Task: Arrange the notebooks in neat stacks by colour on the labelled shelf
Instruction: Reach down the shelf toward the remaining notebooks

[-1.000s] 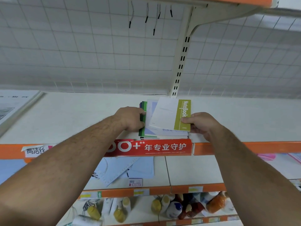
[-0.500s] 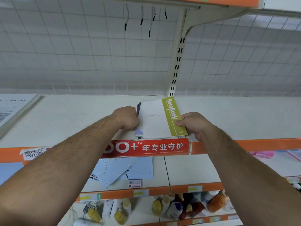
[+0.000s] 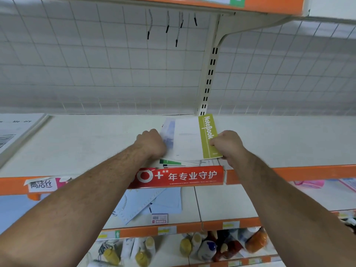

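A pile of notebooks (image 3: 179, 162) lies near the front of the white shelf (image 3: 86, 143), just behind the red label strip (image 3: 179, 177). On top is a white notebook with a lime-green "NoteBook" band (image 3: 189, 139). My right hand (image 3: 228, 145) grips its green right edge. My left hand (image 3: 152, 143) is closed on the pile's left side, over a pale blue cover (image 3: 169, 132). Green and dark covers peek out at the bottom front of the pile.
A slotted upright post (image 3: 209, 74) and wire grid back panel stand behind the pile. A framed print (image 3: 13, 132) lies at the shelf's left. Pale blue notebooks (image 3: 150, 203) lie on the shelf below; bottles (image 3: 208, 247) fill the lowest one.
The top notebook has been turned from tilted to nearly square with the pile. Both hands stay on the pile's sides, and the view has shifted upward slightly.
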`<state>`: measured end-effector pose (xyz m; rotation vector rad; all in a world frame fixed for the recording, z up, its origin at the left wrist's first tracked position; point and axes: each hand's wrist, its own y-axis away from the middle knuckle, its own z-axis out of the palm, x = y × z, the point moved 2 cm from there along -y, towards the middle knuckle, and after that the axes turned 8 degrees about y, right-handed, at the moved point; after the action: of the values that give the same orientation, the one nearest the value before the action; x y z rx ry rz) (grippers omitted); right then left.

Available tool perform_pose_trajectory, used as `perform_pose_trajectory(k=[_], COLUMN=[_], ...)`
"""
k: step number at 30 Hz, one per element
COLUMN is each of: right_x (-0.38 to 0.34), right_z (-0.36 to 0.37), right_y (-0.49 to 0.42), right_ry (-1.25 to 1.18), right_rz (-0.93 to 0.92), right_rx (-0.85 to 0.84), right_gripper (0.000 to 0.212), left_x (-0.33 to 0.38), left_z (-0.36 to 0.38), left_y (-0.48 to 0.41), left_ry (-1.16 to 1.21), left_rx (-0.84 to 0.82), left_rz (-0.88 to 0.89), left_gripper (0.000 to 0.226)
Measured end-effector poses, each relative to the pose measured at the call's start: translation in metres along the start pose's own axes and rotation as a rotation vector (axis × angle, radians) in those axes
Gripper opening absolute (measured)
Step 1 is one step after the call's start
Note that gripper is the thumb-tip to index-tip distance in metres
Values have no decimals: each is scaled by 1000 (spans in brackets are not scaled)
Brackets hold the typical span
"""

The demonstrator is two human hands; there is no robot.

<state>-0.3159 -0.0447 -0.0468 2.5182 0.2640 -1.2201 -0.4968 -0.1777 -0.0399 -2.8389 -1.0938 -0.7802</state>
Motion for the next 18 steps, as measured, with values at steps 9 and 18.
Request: perform_pose_trajectory(k=[9,18], right_x=[18,-7], right_z=[-15,-22], right_y=[-2,6], right_ry=[-124,-534], right_rz=[90,112], right_rx=[-133,-70], right_gripper=[3,11], left_x=[-5,-24], left_z=[-18,-32], left_y=[-4,11], left_ry=[218,1024], left_rx=[63,85], left_rz=[-102,-274], left_gripper=[11,17])
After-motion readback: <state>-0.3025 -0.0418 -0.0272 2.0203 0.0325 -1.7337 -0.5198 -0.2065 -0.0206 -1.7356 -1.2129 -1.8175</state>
